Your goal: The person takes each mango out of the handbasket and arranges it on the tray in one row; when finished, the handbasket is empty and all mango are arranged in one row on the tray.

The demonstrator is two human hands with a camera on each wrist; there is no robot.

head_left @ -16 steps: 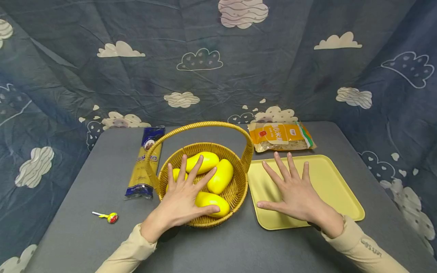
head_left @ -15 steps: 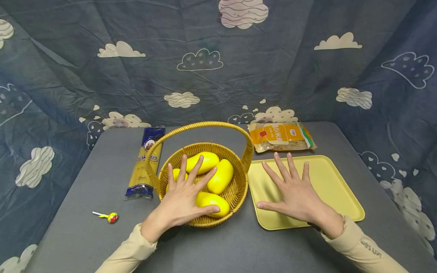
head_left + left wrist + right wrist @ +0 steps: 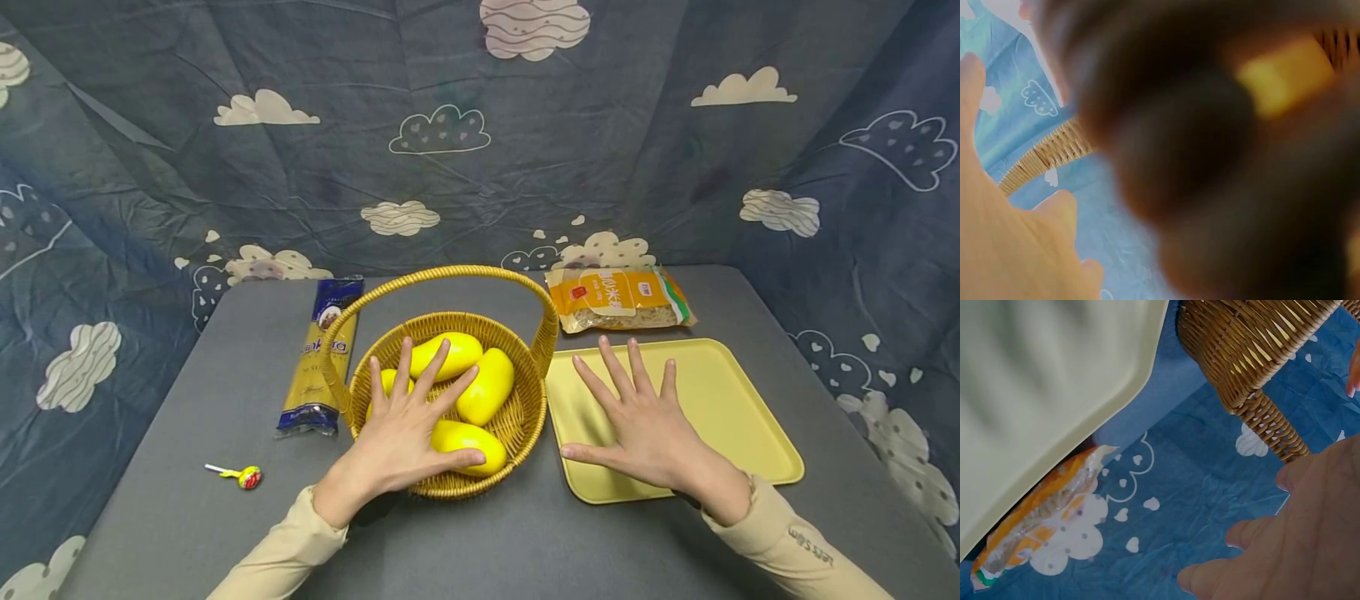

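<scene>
I've got left hand [image 3: 401, 440] over basket [image 3: 450, 490] low centre, right hand [image 3: 651, 437] over tray [image 3: 723, 421] lower right, both splayed, gripping nothing.

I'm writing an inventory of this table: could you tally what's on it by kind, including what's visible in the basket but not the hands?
Yellow fruits: 4 visible
Packets: 2 (blue-and-yellow packet, orange packet)
Wicker basket: 1
Pale yellow tray: 1
Lollipop: 1
Total: 9
</scene>
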